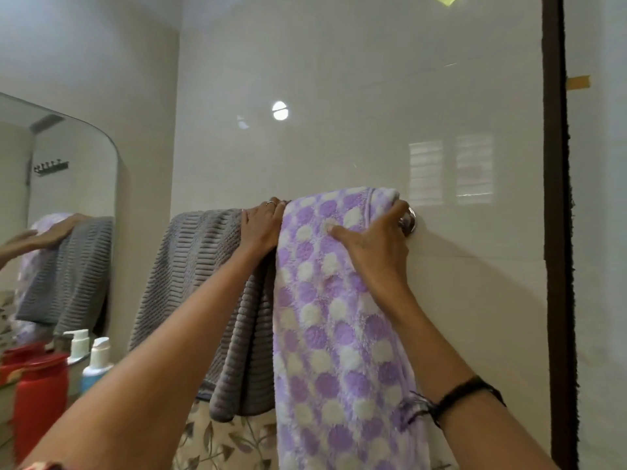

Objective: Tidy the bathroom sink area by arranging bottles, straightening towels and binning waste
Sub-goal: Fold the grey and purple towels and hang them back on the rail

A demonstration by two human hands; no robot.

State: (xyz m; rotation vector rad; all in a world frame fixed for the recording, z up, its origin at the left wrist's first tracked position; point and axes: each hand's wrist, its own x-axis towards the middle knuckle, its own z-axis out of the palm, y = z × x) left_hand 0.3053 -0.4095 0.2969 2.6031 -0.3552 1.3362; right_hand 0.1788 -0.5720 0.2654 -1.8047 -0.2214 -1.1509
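A purple and white dotted towel (325,300) hangs over a wall rail, whose chrome end mount (409,223) shows at the right. A grey ribbed towel (200,266) hangs on the same rail to its left. My left hand (261,228) rests on top of the rail where the two towels meet, fingers curled over the dotted towel's left edge. My right hand (373,239) grips the dotted towel's upper right edge beside the mount, thumb pressed on the front of the fabric.
At lower left stand a red bottle (39,398) and two white-capped pump bottles (96,362), in front of a mirror (68,164) reflecting the towels. A dark door frame (556,198) runs down the right. Leaf-patterned tiles (224,442) lie below the towels.
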